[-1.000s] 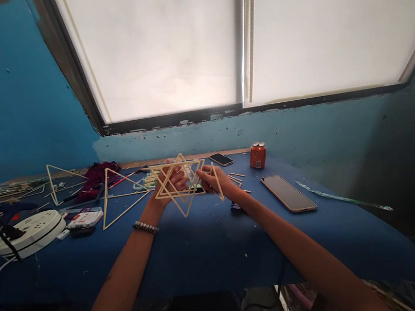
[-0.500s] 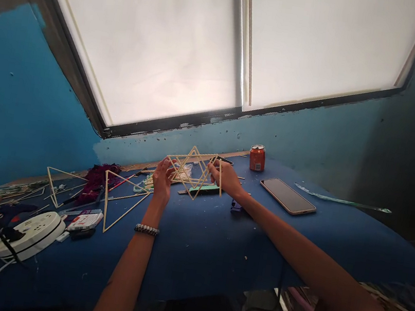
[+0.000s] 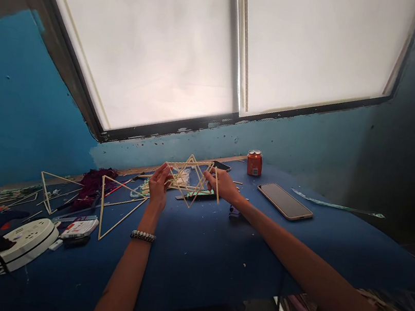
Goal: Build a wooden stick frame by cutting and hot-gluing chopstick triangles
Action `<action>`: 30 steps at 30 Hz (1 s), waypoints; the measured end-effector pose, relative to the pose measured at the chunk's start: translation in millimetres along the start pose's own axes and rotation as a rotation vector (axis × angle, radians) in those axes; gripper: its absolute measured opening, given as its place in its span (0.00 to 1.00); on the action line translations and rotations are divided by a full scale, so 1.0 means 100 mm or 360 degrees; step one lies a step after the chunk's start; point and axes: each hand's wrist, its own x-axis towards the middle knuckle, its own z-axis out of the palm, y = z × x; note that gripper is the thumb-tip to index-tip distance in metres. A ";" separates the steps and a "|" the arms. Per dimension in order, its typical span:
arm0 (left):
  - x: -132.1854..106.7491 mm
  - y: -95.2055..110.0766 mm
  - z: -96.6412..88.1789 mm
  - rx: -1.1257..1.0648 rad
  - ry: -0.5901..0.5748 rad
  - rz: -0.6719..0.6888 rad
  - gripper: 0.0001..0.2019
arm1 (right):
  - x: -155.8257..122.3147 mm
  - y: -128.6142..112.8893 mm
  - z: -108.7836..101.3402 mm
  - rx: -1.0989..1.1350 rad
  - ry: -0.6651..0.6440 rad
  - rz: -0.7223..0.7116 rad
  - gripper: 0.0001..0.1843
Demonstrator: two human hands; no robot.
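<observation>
1. Left hand [image 3: 159,184] closed on the stick frame [image 3: 191,163], fingers pinching its left corner.
2. Right hand [image 3: 224,186] grasping the frame's right side, fingers around a thin stick.
3. Frame up between both hands, over the far part of the blue table [image 3: 194,242], near the middle of the picture; long axis level, running left to right; neither hand clearly nearer.
4. Triangle frame [image 3: 122,219] lying just left of the left hand; soda can [image 3: 254,162] and phone [image 3: 284,201] off to the right.
</observation>
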 end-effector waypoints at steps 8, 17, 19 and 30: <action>-0.02 0.01 0.01 0.0071 -0.0185 -0.0038 0.24 | 0.01 0.01 -0.04 0.0127 0.0022 0.0038 0.20; -0.05 0.03 0.02 0.0129 -0.0355 -0.0016 0.25 | -0.01 -0.04 -0.04 0.0387 0.0027 0.0075 0.27; -0.06 0.04 0.03 0.0129 -0.0390 -0.0016 0.25 | 0.00 -0.05 -0.05 0.0430 0.0030 0.0088 0.27; -0.05 -0.02 0.05 0.0343 -0.0376 0.0088 0.23 | -0.07 -0.16 -0.08 0.0253 0.0215 -0.0034 0.29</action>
